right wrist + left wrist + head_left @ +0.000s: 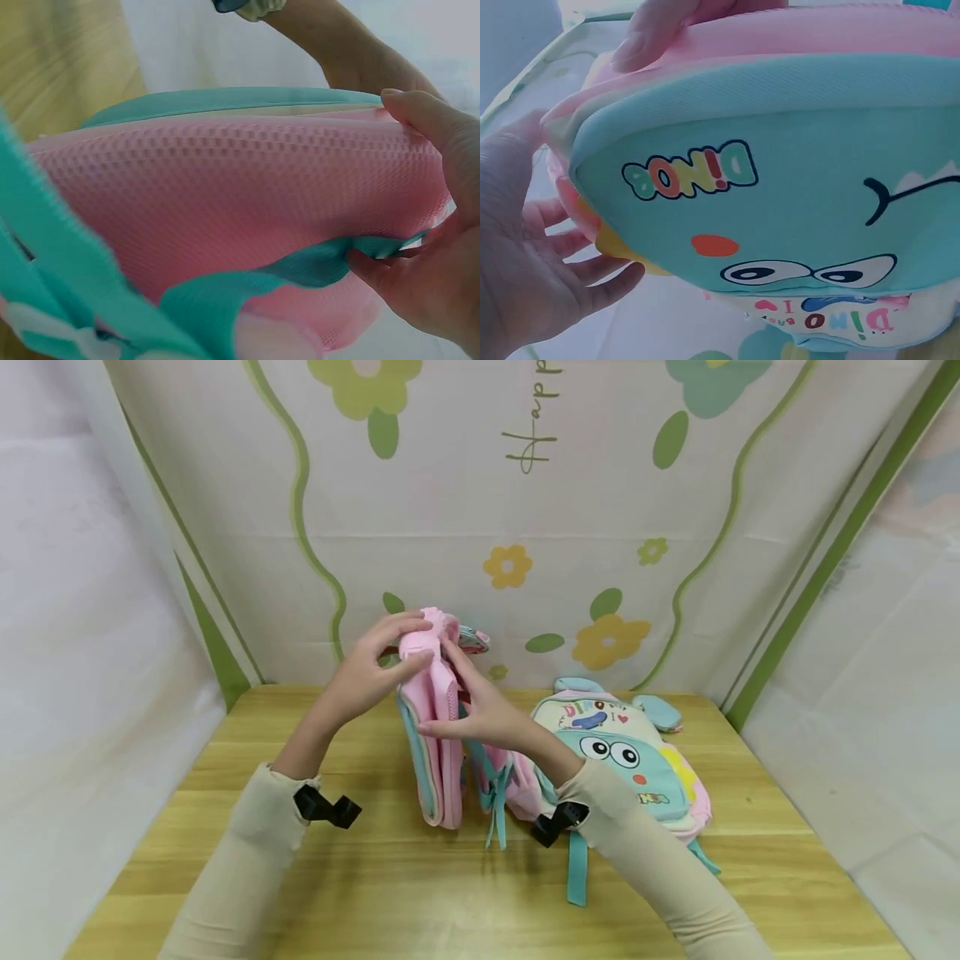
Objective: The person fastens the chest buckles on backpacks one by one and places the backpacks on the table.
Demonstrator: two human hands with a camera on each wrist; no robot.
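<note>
A pink and turquoise children's backpack (441,752) stands edge-on between both hands. My left hand (375,664) holds its upper end, thumb on the near side. The left wrist view shows that hand (540,255) round a corner of the turquoise front, which bears cartoon eyes and lettering. My right hand (483,714) grips the other side of the same end. In the right wrist view, the right thumb rests on the pink mesh back (225,180), while the fingers meet a turquoise strap (300,262). Parts of several fingers are hidden by the bag.
To the right, a second backpack (630,760) with cartoon eyes lies on the wooden table (360,877), its turquoise strap (577,868) hanging toward the front. A flower-printed cloth wall (442,502) stands behind, with pale cloth walls on both sides.
</note>
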